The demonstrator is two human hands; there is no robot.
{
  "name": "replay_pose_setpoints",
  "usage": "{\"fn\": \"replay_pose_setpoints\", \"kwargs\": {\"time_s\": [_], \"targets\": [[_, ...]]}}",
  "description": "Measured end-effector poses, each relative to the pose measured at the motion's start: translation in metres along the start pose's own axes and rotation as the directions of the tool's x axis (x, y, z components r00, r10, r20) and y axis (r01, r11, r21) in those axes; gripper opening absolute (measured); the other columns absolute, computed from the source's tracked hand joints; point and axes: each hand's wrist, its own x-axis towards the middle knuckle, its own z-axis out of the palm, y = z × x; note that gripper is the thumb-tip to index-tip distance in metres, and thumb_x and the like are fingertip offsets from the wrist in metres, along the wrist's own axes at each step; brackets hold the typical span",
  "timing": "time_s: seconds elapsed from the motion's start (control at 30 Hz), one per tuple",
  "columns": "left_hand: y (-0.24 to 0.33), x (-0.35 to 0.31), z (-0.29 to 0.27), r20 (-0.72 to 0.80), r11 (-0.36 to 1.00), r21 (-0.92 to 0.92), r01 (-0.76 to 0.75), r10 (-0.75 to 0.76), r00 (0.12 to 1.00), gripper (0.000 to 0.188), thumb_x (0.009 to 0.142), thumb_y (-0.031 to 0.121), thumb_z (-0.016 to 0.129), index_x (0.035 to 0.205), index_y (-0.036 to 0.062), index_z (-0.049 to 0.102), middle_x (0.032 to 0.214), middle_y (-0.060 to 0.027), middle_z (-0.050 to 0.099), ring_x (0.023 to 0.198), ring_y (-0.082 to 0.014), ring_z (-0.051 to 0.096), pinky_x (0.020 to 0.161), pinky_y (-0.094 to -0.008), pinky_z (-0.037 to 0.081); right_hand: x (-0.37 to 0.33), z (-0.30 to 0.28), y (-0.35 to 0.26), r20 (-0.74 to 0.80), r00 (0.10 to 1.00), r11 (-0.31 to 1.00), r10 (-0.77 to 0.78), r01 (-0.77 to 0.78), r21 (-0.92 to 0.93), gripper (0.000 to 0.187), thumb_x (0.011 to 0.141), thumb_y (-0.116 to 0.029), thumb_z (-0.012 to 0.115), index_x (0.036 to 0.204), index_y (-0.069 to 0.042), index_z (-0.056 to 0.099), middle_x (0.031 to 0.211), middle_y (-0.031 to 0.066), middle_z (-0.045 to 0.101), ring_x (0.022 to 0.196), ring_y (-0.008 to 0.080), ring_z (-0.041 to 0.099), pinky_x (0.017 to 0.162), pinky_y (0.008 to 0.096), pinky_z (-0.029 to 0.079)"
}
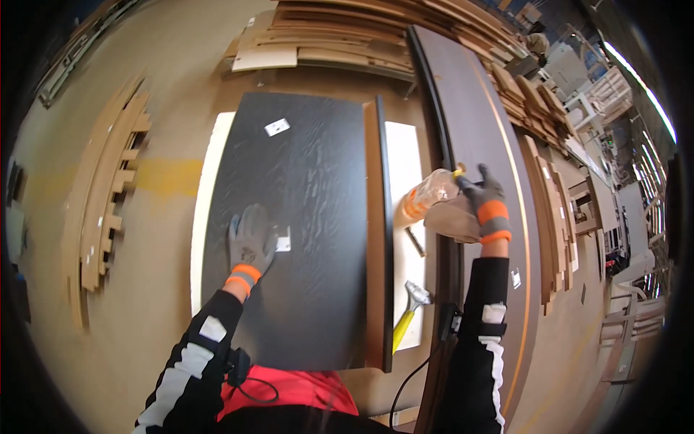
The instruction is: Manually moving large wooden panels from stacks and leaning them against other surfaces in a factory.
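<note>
My left hand [251, 242], in a grey glove with an orange cuff, lies flat on a black wood-grain panel [311, 188]. Its fingers are stretched out beside a small white label [284, 239]. Over on the right, my gloved right hand [486, 194] has its fingers at the neck of a clear plastic bottle [431, 194] with a yellow tip, tilted on its side. Part of that grip is hidden. Just below the bottle is a beige cloth-like piece [454, 220], close to the same hand.
A scraper-like tool with a yellow-green handle [403, 329] lies on a white surface [405, 155] right of the panel. A long brown panel [481, 101] stands alongside. Stacked boards [332, 40] fill the far side; more wooden strips [108, 195] lie at left.
</note>
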Motion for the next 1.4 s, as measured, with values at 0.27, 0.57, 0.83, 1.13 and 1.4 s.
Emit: {"fn": "replay_pose_setpoints", "kwargs": {"time_s": [0.27,0.57,0.83,1.13,1.4], "targets": [[-0.003,-0.002,-0.012,0.013,0.998,-0.067,-0.019,0.020,1.000,0.071,0.077,0.037,0.060,0.134,0.0039,0.035,0.141,-0.0144,0.034,0.134,-0.0279,0.027,0.109,-0.0469,0.018,-0.111,0.054,0.043,-0.151,0.988,0.998,0.026,-0.019,0.053,0.067,0.087,-0.040,0.057,0.132,0.005,0.036,0.124,0.0295,0.049,0.114,0.0401,0.050,0.092,0.0409,0.042],[-0.024,-0.034,-0.020,-0.046,0.995,-0.091,-0.040,0.036,0.998,0.074,0.081,0.038,0.055,0.139,0.0003,0.029,0.143,-0.0208,0.028,0.135,-0.0350,0.021,0.111,-0.0460,0.015,-0.304,0.088,0.049,0.113,0.989,0.981,-0.096,0.075,0.179,0.058,0.078,-0.018,0.065,0.128,-0.001,0.043,0.109,0.0190,0.059,0.104,0.0333,0.056,0.091,0.0376,0.043],[-0.058,-0.054,-0.022,0.028,0.987,0.043,-0.157,0.155,0.987,0.071,0.087,0.040,0.050,0.140,-0.0003,0.026,0.145,-0.0210,0.025,0.136,-0.0335,0.019,0.112,-0.0438,0.013,-0.320,0.113,0.030,0.182,0.972,0.980,0.150,-0.171,0.105,0.059,0.078,-0.013,0.054,0.135,-0.008,0.037,0.123,0.0214,0.051,0.111,0.0358,0.052,0.095,0.0379,0.041],[-0.083,-0.057,-0.011,-0.119,0.937,-0.043,-0.346,0.339,0.933,0.058,0.090,0.032,0.052,0.134,-0.0020,0.035,0.139,-0.0244,0.034,0.129,-0.0378,0.032,0.107,-0.0452,0.026,-0.369,0.119,0.024,-0.206,0.968,0.988,0.145,-0.132,0.076,0.045,0.080,-0.017,0.058,0.123,-0.008,0.046,0.119,0.0171,0.053,0.110,0.0346,0.051,0.090,0.0416,0.042],[-0.049,-0.066,-0.022,-0.249,0.803,-0.154,-0.576,0.533,0.809,0.056,0.093,0.033,0.049,0.134,-0.0021,0.035,0.136,-0.0237,0.037,0.128,-0.0372,0.033,0.105,-0.0458,0.030,-0.435,0.104,0.080,-0.250,0.857,0.893,0.450,-0.428,0.139,0.027,0.084,-0.022,0.054,0.109,-0.014,0.055,0.108,0.0083,0.056,0.101,0.0289,0.056,0.082,0.0411,0.046]]}}
